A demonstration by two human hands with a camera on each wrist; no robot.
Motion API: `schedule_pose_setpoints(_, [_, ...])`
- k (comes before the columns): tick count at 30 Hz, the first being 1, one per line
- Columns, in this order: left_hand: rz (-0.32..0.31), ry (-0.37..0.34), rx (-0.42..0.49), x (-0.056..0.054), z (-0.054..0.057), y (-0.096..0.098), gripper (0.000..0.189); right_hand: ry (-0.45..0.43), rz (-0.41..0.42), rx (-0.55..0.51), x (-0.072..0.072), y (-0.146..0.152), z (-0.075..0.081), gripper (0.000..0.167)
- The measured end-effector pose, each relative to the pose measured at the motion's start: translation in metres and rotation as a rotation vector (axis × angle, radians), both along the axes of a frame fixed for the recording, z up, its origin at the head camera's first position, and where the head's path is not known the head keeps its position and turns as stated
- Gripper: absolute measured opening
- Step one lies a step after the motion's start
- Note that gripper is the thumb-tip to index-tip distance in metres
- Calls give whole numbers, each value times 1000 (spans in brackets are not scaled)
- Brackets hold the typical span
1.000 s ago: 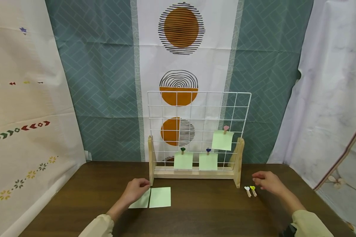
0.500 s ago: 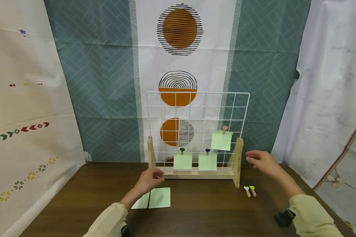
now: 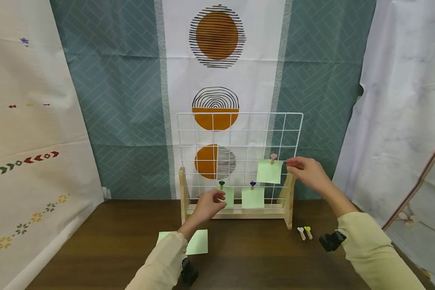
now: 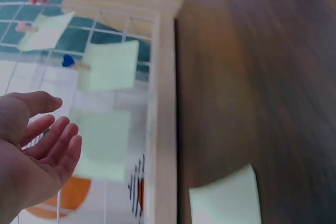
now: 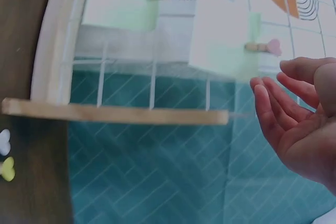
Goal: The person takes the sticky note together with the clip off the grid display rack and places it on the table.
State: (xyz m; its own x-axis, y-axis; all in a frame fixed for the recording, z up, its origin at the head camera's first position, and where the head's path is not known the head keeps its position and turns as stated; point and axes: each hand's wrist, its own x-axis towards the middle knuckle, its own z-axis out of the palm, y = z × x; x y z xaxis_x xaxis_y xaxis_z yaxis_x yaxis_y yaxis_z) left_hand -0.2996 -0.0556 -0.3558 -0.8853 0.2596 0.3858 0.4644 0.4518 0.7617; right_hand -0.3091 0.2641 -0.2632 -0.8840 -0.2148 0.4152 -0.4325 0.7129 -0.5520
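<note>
A white wire grid (image 3: pixel 239 130) stands upright in a wooden stand (image 3: pixel 253 213). Three pale green paper notes are clipped to it. My left hand (image 3: pixel 207 205), fingers loosely bent and holding nothing, is in front of the lower left note (image 3: pixel 230 198), under the green heart clip (image 3: pixel 222 183). Beside the upper right note (image 3: pixel 269 173) and its pink heart clip (image 3: pixel 273 156) is my right hand (image 3: pixel 309 173). Its fingers are relaxed with nothing between them in the right wrist view. The lower middle note (image 3: pixel 253 198) hangs from a blue heart clip (image 3: pixel 253 184).
Two loose green notes lie on the dark wooden table (image 3: pixel 246 253) at left, partly hidden by my left arm; the right one (image 3: pixel 200 243) shows more. White (image 3: pixel 301 233) and yellow (image 3: pixel 308 233) heart clips lie right of the stand. A patterned curtain (image 3: pixel 130 100) hangs behind.
My left hand has moved from above the loose notes up and right to the grid. My right hand has risen from beside the loose clips to the upper right note.
</note>
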Motion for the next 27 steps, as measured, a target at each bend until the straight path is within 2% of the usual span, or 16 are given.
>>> schedule_pose_setpoints(5, [9, -8, 54, -8, 16, 31, 28, -3, -5, -20, -7, -13, 12, 35])
schedule_pose_setpoints(11, [19, -16, 117, -15, 32, 60, 32, -7, -3, -16, -10, -23, 20, 36])
schedule_pose_setpoints(17, [64, -12, 111, -23, 50, 74, 35, -48, 16, -34, -11, -31, 25, 42])
schedule_pose_setpoints(22, [70, -18, 105, -30, 66, 84, 35, -67, 28, -16, -14, -37, 27, 45])
schedule_pose_setpoints(27, [84, -64, 125, -34, 71, 94, 37, -62, 38, -12, -19, -44, 26, 42])
